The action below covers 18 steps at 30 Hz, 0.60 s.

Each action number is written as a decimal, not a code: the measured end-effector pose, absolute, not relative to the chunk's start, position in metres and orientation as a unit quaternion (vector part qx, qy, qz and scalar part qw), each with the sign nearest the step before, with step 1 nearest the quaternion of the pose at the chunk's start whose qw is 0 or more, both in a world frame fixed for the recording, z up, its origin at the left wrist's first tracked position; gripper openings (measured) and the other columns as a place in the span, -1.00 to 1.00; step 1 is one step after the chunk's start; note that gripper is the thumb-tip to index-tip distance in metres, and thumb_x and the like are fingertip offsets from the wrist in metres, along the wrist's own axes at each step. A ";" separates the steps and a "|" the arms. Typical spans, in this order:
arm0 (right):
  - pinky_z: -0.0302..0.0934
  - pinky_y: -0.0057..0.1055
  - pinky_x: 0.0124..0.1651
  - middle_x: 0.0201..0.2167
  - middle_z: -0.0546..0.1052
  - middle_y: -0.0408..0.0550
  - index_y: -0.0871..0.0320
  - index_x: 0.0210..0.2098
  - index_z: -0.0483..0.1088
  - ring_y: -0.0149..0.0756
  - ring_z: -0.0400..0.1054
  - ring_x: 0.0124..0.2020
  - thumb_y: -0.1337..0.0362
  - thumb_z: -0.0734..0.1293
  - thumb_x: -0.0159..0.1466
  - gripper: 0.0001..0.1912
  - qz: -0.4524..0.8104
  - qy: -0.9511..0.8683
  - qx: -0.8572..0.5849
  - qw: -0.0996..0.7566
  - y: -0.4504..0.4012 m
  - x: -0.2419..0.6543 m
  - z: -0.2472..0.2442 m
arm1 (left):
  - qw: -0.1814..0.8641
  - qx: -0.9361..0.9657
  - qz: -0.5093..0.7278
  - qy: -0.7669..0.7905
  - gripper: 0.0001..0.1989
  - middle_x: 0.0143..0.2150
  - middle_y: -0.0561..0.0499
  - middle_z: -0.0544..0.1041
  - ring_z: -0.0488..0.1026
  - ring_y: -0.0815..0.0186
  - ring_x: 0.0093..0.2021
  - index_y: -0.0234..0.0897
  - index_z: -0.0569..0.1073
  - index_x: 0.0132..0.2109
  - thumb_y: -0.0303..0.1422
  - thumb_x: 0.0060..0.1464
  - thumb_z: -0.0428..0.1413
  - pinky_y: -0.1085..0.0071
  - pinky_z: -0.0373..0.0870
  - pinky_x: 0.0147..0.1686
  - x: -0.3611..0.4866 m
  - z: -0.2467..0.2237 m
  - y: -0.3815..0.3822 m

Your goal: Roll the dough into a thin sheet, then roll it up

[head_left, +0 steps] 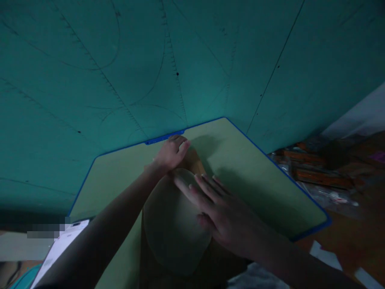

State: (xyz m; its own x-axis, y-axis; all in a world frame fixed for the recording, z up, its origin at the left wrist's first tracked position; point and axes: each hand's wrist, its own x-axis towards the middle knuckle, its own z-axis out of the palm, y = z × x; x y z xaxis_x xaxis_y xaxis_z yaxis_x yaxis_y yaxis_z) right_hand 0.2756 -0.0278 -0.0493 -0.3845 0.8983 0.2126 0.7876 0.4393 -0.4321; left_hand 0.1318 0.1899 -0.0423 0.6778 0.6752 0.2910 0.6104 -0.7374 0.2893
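Note:
A thin, pale rounded sheet that looks like rolled dough [176, 228] lies on a brown wooden board [197, 162]. A slim pale stick that looks like a rolling pin [184, 188] crosses the sheet's far part between my hands. My left hand [173, 152] is at the board's far end, by the stick's far end, thumb apart from the partly hidden fingers. My right hand [215, 208] is over the sheet's right side with fingers stretched out, at the stick's near end. Dim light and blur hide how firmly either hand touches the stick.
The board rests on a pale table [240, 160] with a blue rim, against a green wall [204, 72] with drawn lines. A phone-like device [63, 249] leans at the left, beside my left forearm. Orange packages in clear plastic [321, 176] lie on the floor at right.

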 end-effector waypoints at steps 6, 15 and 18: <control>-0.12 -0.15 0.50 0.40 0.25 0.19 0.37 0.27 0.32 -0.07 -0.02 0.47 0.12 0.21 0.45 -0.46 0.151 -0.889 -0.362 0.237 -0.049 0.213 -0.051 | 0.046 0.920 0.136 0.364 -0.45 0.17 -0.12 0.55 0.35 0.03 0.29 -0.20 0.53 0.10 -0.16 0.39 -0.31 -0.03 0.26 0.24 0.029 -0.057 0.144; -0.17 -0.13 0.51 0.40 0.25 0.23 0.43 0.30 0.28 -0.03 0.00 0.46 0.08 0.24 0.42 -0.38 0.152 -0.855 -0.436 0.237 -0.053 0.207 -0.047 | -0.008 0.928 0.068 0.367 -0.43 0.46 -0.16 0.21 -0.02 -0.06 0.49 -0.20 0.29 0.38 -0.11 0.36 -0.21 -0.21 -0.10 0.40 0.019 -0.056 0.139; -0.14 -0.06 0.51 0.47 0.13 0.10 0.27 0.33 0.27 -0.05 -0.01 0.47 0.15 0.27 0.42 -0.44 0.153 -0.821 -0.495 0.238 -0.050 0.235 -0.046 | 0.004 0.932 0.088 0.353 -0.47 0.39 -0.15 0.32 0.10 -0.05 0.45 -0.20 0.42 0.28 -0.10 0.34 -0.15 -0.16 -0.02 0.39 0.065 -0.046 0.154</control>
State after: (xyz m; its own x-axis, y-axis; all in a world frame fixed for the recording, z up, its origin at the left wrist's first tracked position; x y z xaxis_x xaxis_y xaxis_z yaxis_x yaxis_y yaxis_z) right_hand 0.2349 -0.0499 -0.0457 -0.3964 0.8862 0.2398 0.7402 0.4630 -0.4876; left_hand 0.0652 0.1543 -0.0457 0.7356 0.6579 0.1613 0.6566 -0.7511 0.0690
